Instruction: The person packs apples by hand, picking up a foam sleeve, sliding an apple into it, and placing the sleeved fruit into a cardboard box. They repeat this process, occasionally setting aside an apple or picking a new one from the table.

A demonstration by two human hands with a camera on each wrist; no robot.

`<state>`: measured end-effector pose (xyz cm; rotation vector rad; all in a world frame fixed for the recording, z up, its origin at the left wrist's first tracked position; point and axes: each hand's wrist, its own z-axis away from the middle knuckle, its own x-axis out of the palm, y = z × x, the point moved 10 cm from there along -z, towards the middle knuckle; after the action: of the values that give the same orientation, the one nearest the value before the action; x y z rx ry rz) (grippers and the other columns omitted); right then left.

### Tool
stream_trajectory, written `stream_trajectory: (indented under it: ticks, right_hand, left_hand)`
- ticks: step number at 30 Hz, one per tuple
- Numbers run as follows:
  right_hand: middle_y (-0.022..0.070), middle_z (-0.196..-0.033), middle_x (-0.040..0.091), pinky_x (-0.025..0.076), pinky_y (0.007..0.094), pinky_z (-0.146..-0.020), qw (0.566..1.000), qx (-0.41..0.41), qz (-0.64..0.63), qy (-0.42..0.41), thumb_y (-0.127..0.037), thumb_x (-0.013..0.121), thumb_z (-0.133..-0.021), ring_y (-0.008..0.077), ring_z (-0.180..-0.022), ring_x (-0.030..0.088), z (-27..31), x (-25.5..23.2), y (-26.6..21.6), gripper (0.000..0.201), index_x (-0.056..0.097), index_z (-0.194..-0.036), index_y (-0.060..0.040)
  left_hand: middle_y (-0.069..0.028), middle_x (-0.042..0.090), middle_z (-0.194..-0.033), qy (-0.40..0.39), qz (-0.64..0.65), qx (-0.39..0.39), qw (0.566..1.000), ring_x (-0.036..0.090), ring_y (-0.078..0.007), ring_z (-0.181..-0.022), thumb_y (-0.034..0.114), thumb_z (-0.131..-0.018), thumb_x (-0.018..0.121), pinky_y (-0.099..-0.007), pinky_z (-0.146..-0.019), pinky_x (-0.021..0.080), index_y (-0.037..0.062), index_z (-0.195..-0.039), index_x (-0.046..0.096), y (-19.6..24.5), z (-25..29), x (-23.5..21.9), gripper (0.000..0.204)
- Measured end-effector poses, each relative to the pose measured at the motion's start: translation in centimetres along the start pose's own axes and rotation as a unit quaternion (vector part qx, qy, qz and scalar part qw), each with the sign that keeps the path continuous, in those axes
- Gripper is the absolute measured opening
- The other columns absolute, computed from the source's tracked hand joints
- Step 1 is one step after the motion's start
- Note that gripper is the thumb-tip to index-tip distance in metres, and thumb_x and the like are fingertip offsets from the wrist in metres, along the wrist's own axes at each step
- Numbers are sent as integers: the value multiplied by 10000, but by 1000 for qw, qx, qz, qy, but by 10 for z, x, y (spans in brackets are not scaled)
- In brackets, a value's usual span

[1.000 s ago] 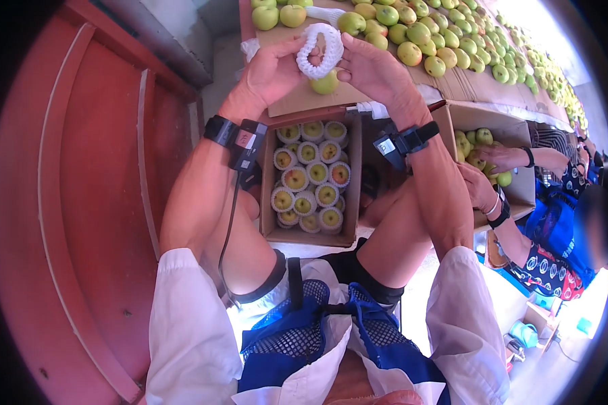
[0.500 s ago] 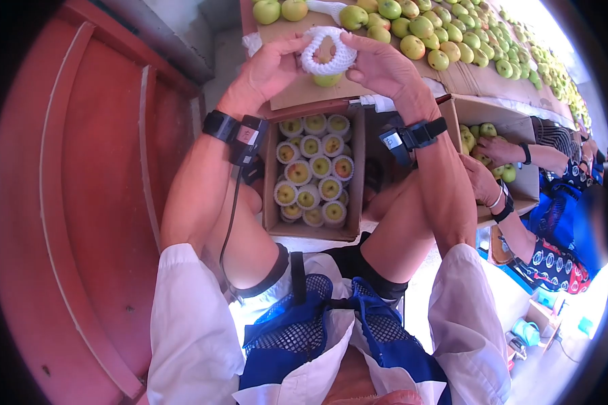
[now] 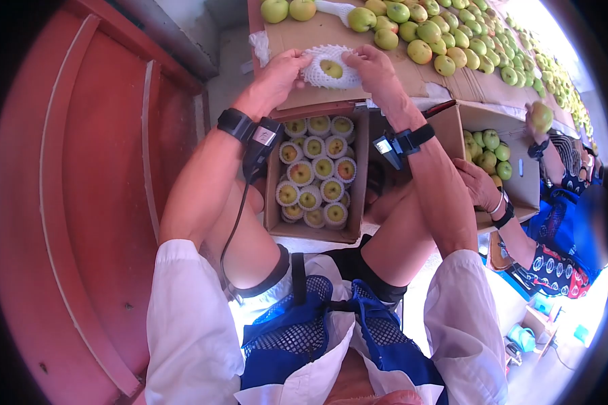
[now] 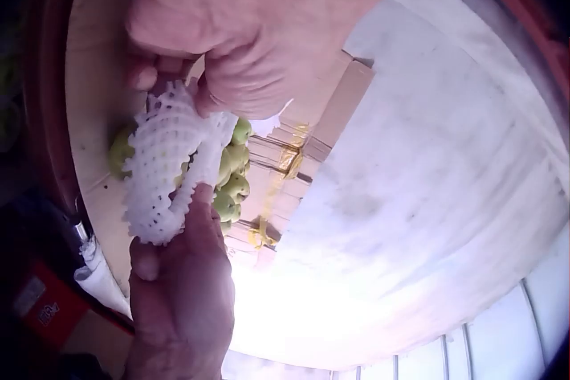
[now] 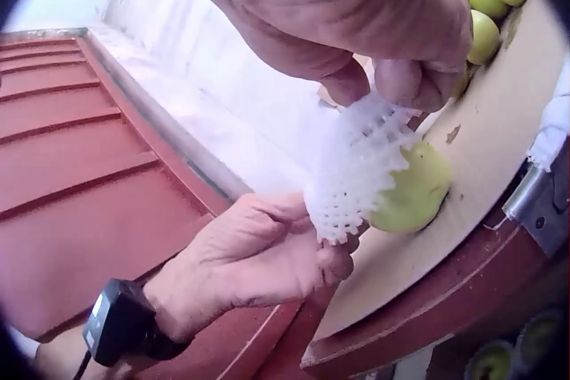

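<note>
A white foam net sleeve [image 3: 348,78] is stretched sideways between my two hands, with a green apple [image 3: 331,68] showing through its opening. My left hand [image 3: 281,75] pinches one end of the net between thumb and fingers. At the opposite end, my right hand [image 3: 377,70] pinches the net the same way. In the right wrist view the apple [image 5: 417,191] sits on the cardboard-covered table, and the frayed net edge [image 5: 356,175] overlaps its side. From the left wrist, the net [image 4: 169,153] hides most of the apple.
Below my hands, between my knees, stands a cardboard box [image 3: 361,202] of net-wrapped apples. Many loose apples [image 3: 429,32] cover the table [image 3: 304,37]. To the right, another person's hand [image 3: 539,120] holds an apple over a second box [image 3: 520,182]. A red panelled door [image 3: 94,202] is at left.
The net, held up as a ring above the apple before, is now pulled wider and lower around it. My hands have moved slightly apart. The other person has raised an apple from their box.
</note>
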<state>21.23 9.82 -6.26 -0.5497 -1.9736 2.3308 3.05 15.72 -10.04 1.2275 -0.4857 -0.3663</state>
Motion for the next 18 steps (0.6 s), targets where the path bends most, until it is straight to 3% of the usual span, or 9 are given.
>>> stream_trajectory:
  ticks: [2, 5, 8, 11, 14, 18]
  right_hand:
    - [128, -868, 697, 507, 346, -667, 996, -65, 43, 43, -317, 707, -910, 210, -776, 651, -6, 4, -3, 345, 653, -1028, 2]
    - [219, -919, 702, 528, 394, -770, 980, -91, 157, 77, -321, 668, -925, 314, -859, 689, -3, 3, -11, 374, 644, -1061, 26]
    - [271, -941, 688, 524, 409, -794, 977, -79, 177, 84, -328, 624, -945, 376, -875, 683, -7, 5, -1, 401, 638, -1078, 51]
    - [266, -938, 694, 524, 399, -804, 979, -73, 170, 80, -338, 600, -965, 343, -876, 687, -10, 8, 5, 441, 624, -1093, 84]
    - [238, -941, 699, 523, 392, -801, 998, -4, 27, 65, -351, 584, -982, 287, -887, 683, -11, 8, 18, 464, 618, -1098, 97]
    - [155, -928, 685, 518, 353, -760, 996, -20, -51, 77, -337, 590, -998, 199, -860, 642, -9, 7, 8, 426, 619, -1092, 78]
  left_hand:
    - [-9, 608, -938, 21, -26, -4, 999, 525, -95, -784, 275, -1030, 556, -249, -612, 421, 52, -1150, 597, -3, -2, -3, 257]
    - [-45, 612, -941, 39, -53, -8, 998, 518, -109, -723, 259, -1037, 532, -259, -568, 412, 16, -1179, 564, -5, 0, 0, 284]
    - [-30, 559, -950, 66, -82, -28, 994, 477, -93, -738, 242, -1064, 488, -224, -558, 391, 22, -1142, 540, -3, 3, 5, 239]
    - [-35, 568, -959, 71, -86, -9, 994, 490, -98, -752, 253, -1068, 479, -234, -571, 402, 20, -1161, 535, -4, 1, 6, 257]
    - [-67, 631, -995, 87, -56, 21, 994, 556, -127, -751, 256, -1051, 499, -276, -586, 444, -2, -1193, 552, 3, 2, 3, 299]
    - [-17, 607, -1021, 74, 32, 36, 996, 548, -89, -836, 273, -1071, 485, -249, -626, 429, 49, -1199, 536, 12, 8, 12, 262]
